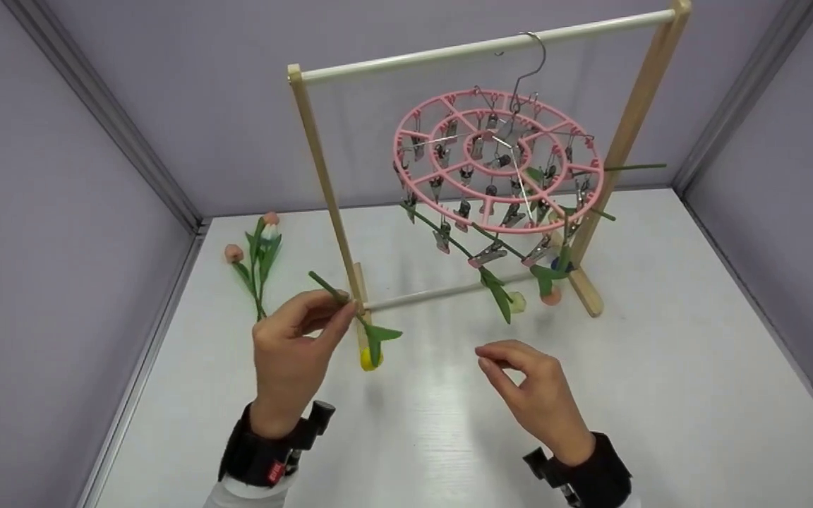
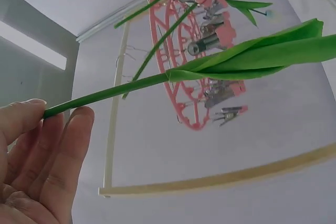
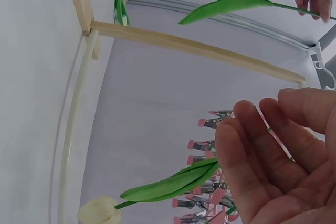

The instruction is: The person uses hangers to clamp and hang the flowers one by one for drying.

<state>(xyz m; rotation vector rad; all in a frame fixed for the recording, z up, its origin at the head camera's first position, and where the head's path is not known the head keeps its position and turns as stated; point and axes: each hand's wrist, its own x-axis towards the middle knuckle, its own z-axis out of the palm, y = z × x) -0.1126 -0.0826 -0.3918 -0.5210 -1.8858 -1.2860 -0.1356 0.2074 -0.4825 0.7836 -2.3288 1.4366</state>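
Note:
My left hand (image 1: 292,356) pinches the green stem of a yellow artificial tulip (image 1: 371,359) between thumb and fingers. The bloom points down and toward me, left of the hanging rack; in the left wrist view its leaves (image 2: 252,56) stretch off to the right. My right hand (image 1: 537,388) is in the air with fingers loosely curled, holding nothing. Beyond it hangs a round pink clip hanger (image 1: 512,230). Clips on its rim grip several tulips by their stems, among them a white tulip (image 3: 100,211) and a peach tulip (image 1: 551,296).
A wooden stand (image 1: 325,169) with a white top bar (image 1: 420,60) carries the hanger by a metal hook (image 1: 542,53). On the white table (image 1: 696,367), peach and white tulips (image 1: 255,261) lie at the far left. Pale panels wall in three sides.

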